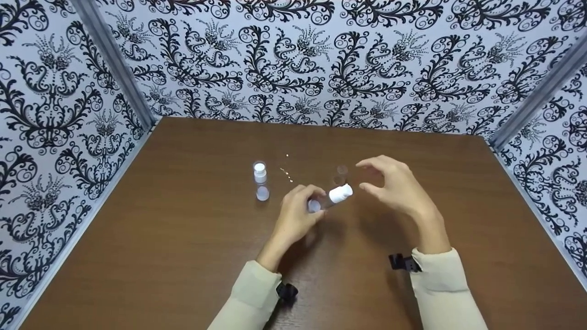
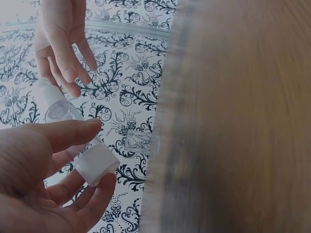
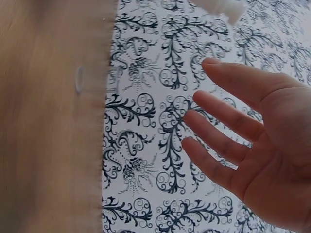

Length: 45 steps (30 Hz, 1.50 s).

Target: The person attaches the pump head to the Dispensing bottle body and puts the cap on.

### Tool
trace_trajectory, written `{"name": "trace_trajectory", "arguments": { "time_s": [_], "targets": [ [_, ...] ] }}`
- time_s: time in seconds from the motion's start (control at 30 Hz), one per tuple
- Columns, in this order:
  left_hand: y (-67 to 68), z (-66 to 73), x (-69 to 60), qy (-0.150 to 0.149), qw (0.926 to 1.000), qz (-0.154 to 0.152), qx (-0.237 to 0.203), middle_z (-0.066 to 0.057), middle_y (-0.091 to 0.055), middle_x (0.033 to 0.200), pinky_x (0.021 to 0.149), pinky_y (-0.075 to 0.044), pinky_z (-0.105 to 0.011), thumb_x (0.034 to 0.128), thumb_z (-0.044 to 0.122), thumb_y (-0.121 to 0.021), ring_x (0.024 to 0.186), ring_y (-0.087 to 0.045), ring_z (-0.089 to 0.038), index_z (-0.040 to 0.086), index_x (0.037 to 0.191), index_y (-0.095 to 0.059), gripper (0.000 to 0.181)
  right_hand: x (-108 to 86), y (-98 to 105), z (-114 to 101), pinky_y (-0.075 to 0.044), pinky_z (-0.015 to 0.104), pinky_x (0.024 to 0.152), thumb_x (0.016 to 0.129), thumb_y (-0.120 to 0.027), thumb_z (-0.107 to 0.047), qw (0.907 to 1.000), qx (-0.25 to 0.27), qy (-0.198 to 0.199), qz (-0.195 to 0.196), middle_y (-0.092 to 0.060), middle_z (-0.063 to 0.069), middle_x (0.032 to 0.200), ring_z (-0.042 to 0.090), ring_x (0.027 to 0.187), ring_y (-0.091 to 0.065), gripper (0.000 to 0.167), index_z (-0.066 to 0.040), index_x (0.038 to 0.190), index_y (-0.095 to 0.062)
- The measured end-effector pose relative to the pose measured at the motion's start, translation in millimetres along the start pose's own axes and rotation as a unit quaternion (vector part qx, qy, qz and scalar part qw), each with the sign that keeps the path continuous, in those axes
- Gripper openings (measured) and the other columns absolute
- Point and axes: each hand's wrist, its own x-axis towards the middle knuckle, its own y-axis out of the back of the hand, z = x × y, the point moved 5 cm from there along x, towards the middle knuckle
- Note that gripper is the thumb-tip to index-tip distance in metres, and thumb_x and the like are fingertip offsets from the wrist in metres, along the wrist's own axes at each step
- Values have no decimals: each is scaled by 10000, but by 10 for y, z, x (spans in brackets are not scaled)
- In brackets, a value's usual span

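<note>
My left hand (image 1: 297, 211) grips a small clear pump bottle around its body, between thumb and fingers. The bottle is tilted, its white pump head (image 1: 340, 193) pointing up and to the right. In the left wrist view its white bottom (image 2: 97, 164) shows between the fingertips. To the right of the pump head hangs my right hand (image 1: 398, 189), apart from it, fingers spread and loosely bent around nothing. A clear cap (image 1: 340, 175) is on the table just behind the held bottle.
A second clear bottle with a white pump (image 1: 260, 180) stands left of my left hand. Several white drops (image 1: 287, 174) lie on the brown wooden table (image 1: 183, 256) behind that hand. Patterned walls (image 1: 293, 59) enclose the table at the back and sides.
</note>
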Motion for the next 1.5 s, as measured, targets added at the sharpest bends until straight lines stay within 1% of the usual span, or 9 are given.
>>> {"name": "trace_trajectory", "arguments": {
  "time_s": [0.2,0.4,0.5,0.7,0.9,1.03,1.17,1.33,1.5],
  "targets": [
    [27,-40,9,252,9996,-111,-76,-56,-724,1045,854,-511,-348,796,49,-917,964,-649,-202,110,1104,-765,348,141,-87,100,-509,492,996,890,-843,-88,9996,-231,130,-134,-714,106,1259,311,1134,-652,428,-56,1297,-716],
    [54,-60,9,185,9998,10,35,-43,-721,1008,848,-512,-357,782,55,-925,944,-656,-207,115,1071,-766,335,266,-213,206,-513,495,943,884,-842,-85,9985,-418,121,-326,-704,108,1238,302,1056,-636,450,-65,1314,-711],
    [58,-71,9,206,9998,36,27,-46,-721,1009,845,-507,-360,777,50,-924,941,-657,-214,113,1067,-767,335,323,-273,255,-506,521,968,888,-839,-96,9977,-509,46,-446,-696,111,1261,317,1099,-640,461,-77,1329,-704],
    [67,-84,9,216,9998,44,22,-48,-726,1013,850,-514,-377,771,37,-925,948,-665,-222,114,1062,-771,339,424,-384,336,-462,573,1088,903,-821,-104,9954,-660,-42,-695,-669,136,1330,354,1256,-621,476,-102,1359,-686],
    [69,-90,11,275,9996,6,70,-41,-723,1021,865,-519,-386,778,45,-923,958,-665,-216,129,1071,-772,341,516,-474,377,-458,590,1100,912,-813,-126,9927,-807,-88,-889,-660,141,1333,370,1275,-615,484,-106,1375,-676],
    [63,-100,14,344,9994,-29,68,-43,-716,1025,859,-518,-374,779,48,-925,950,-659,-211,136,1081,-773,349,558,-524,406,-464,589,1097,916,-806,-120,9906,-935,-77,-996,-654,153,1337,385,1273,-612,485,-101,1382,-672],
    [74,-84,13,287,9996,-30,28,-52,-714,1026,854,-522,-380,776,34,-925,954,-660,-222,121,1075,-772,347,574,-572,430,-479,603,1069,917,-798,-112,9895,-967,-63,-1071,-655,167,1327,405,1258,-618,479,-95,1379,-675],
    [83,-63,14,251,9997,-14,-20,-62,-718,1025,857,-525,-397,776,20,-919,960,-664,-238,103,1066,-772,336,588,-629,448,-493,604,1050,906,-795,-93,9899,-937,-41,-1067,-668,169,1301,413,1231,-631,465,-96,1359,-691],
    [81,-66,18,237,9997,4,-31,-60,-718,1015,855,-513,-380,771,15,-916,949,-657,-234,100,1062,-771,336,601,-671,468,-497,602,1040,908,-787,-81,9899,-957,-63,-1042,-684,169,1282,424,1211,-640,436,-106,1335,-702]
  ]
}}
